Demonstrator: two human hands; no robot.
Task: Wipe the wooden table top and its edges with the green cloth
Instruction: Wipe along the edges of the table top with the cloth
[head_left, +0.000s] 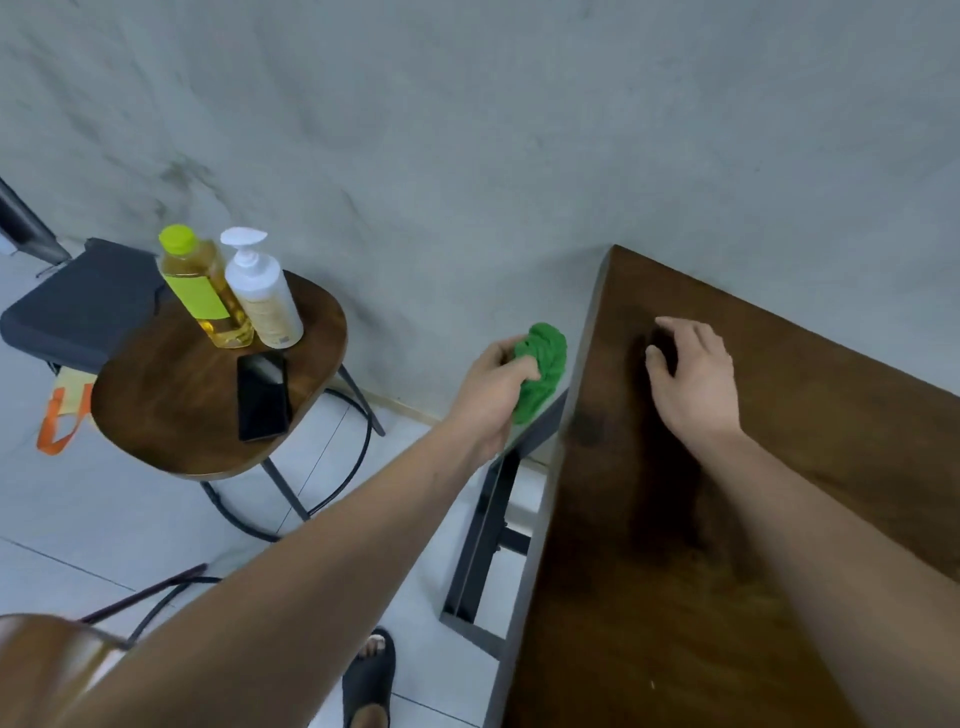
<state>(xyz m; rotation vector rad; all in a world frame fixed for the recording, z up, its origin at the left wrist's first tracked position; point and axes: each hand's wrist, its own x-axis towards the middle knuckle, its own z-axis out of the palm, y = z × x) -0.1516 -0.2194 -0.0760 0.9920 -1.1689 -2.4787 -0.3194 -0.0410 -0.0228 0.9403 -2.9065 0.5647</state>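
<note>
left hand (493, 387) grips the bunched cloth (543, 364), which touches the side edge of the worktop (649, 623) just right of this hand. right hand (693, 379) rests on top, fingers loosely spread, tips on the wood.

Green cloth (545, 358) partly hidden by left hand (491, 387); wooden table (649, 597) cut off right, bottom

A mottled grey wall (467, 130) rises beyond the grip of the left hand (493, 387); left of it stands a round wooden stool (156, 410), pale floor tiles (78, 519) below.
</note>
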